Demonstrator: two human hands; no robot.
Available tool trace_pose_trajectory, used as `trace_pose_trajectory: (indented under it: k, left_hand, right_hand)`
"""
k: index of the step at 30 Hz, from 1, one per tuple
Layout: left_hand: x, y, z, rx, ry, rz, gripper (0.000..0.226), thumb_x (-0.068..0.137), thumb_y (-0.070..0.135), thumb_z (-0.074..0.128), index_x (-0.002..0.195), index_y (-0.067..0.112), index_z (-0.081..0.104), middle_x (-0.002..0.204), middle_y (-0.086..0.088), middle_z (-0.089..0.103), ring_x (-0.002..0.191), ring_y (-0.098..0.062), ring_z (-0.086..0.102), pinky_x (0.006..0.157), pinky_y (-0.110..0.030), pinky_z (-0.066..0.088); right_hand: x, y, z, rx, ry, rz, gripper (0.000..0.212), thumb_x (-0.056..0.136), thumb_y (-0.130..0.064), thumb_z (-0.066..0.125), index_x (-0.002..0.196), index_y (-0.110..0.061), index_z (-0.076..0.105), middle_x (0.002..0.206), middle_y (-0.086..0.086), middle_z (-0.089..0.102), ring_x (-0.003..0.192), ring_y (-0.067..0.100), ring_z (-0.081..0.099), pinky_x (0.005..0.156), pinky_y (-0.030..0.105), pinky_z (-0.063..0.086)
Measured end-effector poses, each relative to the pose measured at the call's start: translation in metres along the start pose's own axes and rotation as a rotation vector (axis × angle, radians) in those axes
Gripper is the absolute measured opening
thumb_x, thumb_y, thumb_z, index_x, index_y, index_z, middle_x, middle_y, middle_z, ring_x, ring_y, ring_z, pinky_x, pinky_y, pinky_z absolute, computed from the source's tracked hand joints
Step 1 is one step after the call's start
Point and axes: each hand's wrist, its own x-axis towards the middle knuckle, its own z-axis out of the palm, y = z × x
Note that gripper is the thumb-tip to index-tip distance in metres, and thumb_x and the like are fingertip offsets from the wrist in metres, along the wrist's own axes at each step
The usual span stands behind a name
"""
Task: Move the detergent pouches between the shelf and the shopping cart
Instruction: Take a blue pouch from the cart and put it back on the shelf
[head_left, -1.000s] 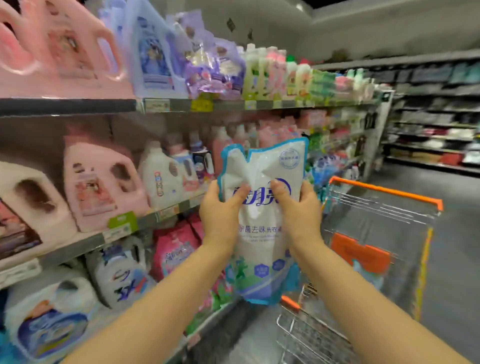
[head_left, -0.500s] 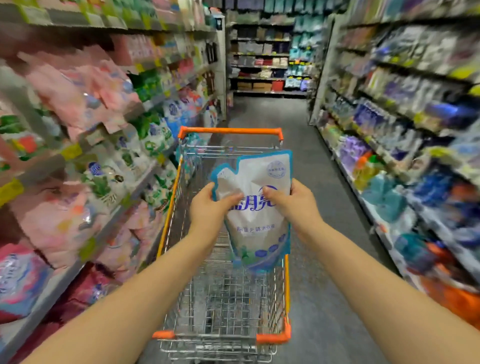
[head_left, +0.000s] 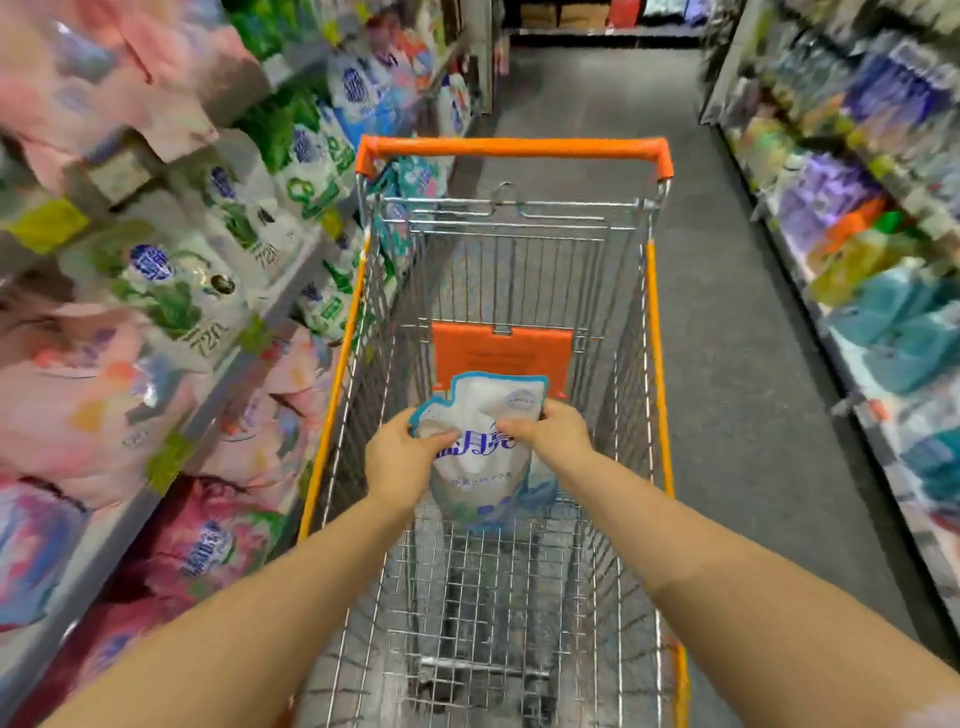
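Detergent pouch (head_left: 483, 457): soft white film, blue scalloped border, blue lettering, creased at the top, bulging below. Held upright low inside the shopping cart (head_left: 511, 148), over the wire-mesh floor; contact with the mesh not discernible. Left hand (head_left: 397, 462): grip pinching the upper left corner, thumb on the front face. Right hand (head_left: 558, 434): grip pinching the upper right edge. Cart: silver wire grid, orange plastic rim, flat orange flap (head_left: 501, 356) on the far wall. Shelf (head_left: 218, 402) at left: glossy stacked pouches, pink and green-white, blurred.
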Motion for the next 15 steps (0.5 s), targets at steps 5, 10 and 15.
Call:
trace_pose_trajectory:
  k: [5,10,15]
  left_hand:
    - [0.042,-0.058,0.014,0.092,0.127,-0.118,0.027,0.07,0.015,0.076,0.065,0.005,0.051,0.067,-0.008,0.053,0.064,-0.019,0.043,0.053,-0.03,0.029]
    - [0.075,-0.106,0.016,0.146,0.119,-0.146,0.029,0.069,0.013,0.076,0.056,0.011,0.05,0.059,-0.007,0.05,0.063,-0.02,0.044,0.057,-0.031,0.035]
    - [0.08,-0.138,0.029,0.214,0.104,-0.156,0.016,0.075,0.011,0.073,0.067,0.01,0.059,0.063,-0.005,0.052,0.062,-0.018,0.045,0.047,-0.02,0.032]
  right_hand:
    - [0.074,0.05,0.041,-0.147,-0.057,0.049,0.03,0.078,-0.013,0.074,0.101,0.004,0.066,0.103,0.019,0.068,0.086,0.024,0.063,0.077,0.036,0.054]
    - [0.12,0.093,0.071,-0.187,-0.06,0.106,0.037,0.076,-0.021,0.076,0.103,0.002,0.066,0.104,0.02,0.067,0.098,0.035,0.063,0.088,0.051,0.05]
    - [0.122,0.118,0.076,-0.179,0.003,0.121,0.031,0.081,-0.017,0.071,0.108,-0.002,0.065,0.105,0.013,0.067,0.1,0.028,0.062,0.088,0.043,0.05]
